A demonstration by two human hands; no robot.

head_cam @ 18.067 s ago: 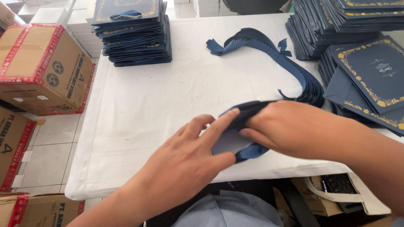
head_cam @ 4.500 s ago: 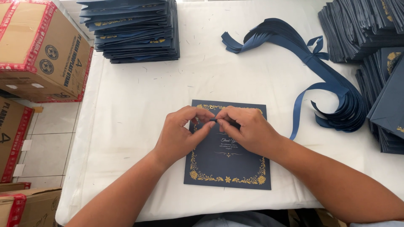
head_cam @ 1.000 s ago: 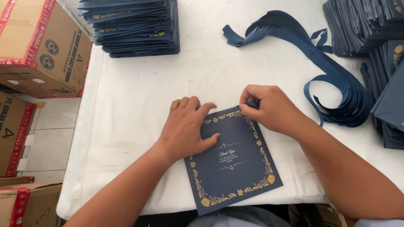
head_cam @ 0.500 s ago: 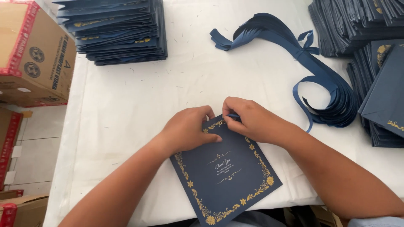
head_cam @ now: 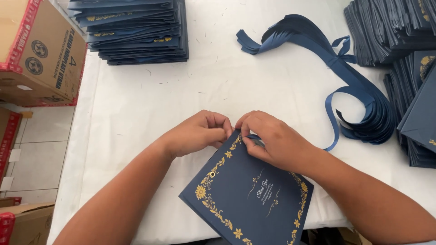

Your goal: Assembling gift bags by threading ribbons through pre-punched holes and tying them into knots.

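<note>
Cardboard boxes [head_cam: 38, 50] stand off the table's left edge; a stack of navy bags [head_cam: 136, 29] sits at its far left corner; my left hand [head_cam: 197, 133] curls, fingertips pressed onto the top corner of the navy bag with gold floral border [head_cam: 247, 195] lying tilted at the near edge; my right hand [head_cam: 272, 138] pinches a short ribbon end [head_cam: 253, 137] there (I judge small, steady pinches keep it flat); loose ribbons [head_cam: 359, 102] and more stacks [head_cam: 399, 41] line the right edge.

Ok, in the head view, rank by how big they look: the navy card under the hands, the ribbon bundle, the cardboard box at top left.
1. Navy card, though nearest the camera.
2. Ribbon bundle.
3. Cardboard box, cut off by the frame.
</note>
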